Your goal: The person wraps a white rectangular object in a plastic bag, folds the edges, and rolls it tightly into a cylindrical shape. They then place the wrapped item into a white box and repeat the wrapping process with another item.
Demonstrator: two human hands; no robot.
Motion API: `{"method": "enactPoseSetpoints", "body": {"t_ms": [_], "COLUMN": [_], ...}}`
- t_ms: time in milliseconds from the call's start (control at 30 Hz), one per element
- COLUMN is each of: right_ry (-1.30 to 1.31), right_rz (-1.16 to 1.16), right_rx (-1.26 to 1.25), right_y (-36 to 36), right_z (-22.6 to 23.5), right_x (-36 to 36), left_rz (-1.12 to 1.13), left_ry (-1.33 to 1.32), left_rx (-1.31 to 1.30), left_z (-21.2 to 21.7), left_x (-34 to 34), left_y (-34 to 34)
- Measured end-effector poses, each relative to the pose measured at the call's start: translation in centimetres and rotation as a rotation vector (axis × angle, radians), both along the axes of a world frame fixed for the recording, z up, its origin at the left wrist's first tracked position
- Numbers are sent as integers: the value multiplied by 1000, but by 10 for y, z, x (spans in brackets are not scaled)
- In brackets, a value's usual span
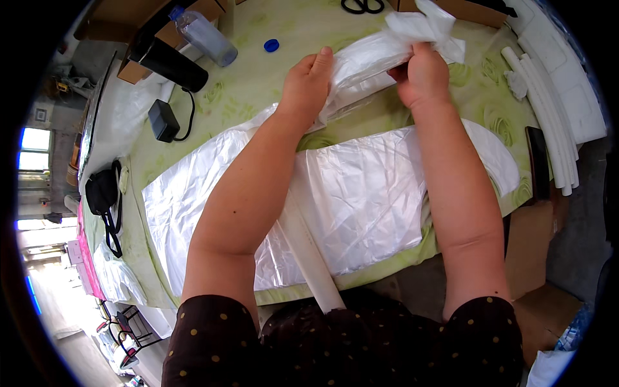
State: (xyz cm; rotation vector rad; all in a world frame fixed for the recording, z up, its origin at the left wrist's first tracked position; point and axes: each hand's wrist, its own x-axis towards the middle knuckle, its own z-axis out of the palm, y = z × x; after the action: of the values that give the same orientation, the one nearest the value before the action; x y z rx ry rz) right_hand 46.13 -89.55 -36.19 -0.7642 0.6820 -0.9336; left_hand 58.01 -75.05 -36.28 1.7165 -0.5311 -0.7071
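Both my arms reach to the far part of the table, with a bundle of clear plastic film [367, 61] stretched between the hands. My left hand [308, 87] grips its left end, thumb up, with the fingers mostly hidden behind the film. On the other end, my right hand [425, 76] is closed round the film, and a loose crumpled tuft sticks out above the fist. Below my hands a crinkled white plastic sheet [367, 193] lies spread over the table. A white tube [306, 248] rests on it, pointing from my body toward the far side.
On the green patterned tablecloth [242, 90] are a bottle [209, 39], a blue cap [271, 46], a black cylinder [171, 64], a black adapter [164, 121] and black-handled scissors [362, 5]. White tubes [545, 116] lie at the right; a black pouch [103, 191] is at the left edge.
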Motion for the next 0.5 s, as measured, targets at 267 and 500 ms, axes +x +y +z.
{"method": "enactPoseSetpoints", "body": {"t_ms": [267,500], "right_ry": [236,406], "right_rz": [256,69], "right_rx": [-894,-1241], "right_y": [41,52], "right_z": [-17,-21], "right_x": [11,13], "left_rz": [-1,-32], "left_ry": [-26,118], "left_rx": [-49,-285], "left_z": [2,11], "left_x": [-7,-27], "left_y": [-2,-2]}}
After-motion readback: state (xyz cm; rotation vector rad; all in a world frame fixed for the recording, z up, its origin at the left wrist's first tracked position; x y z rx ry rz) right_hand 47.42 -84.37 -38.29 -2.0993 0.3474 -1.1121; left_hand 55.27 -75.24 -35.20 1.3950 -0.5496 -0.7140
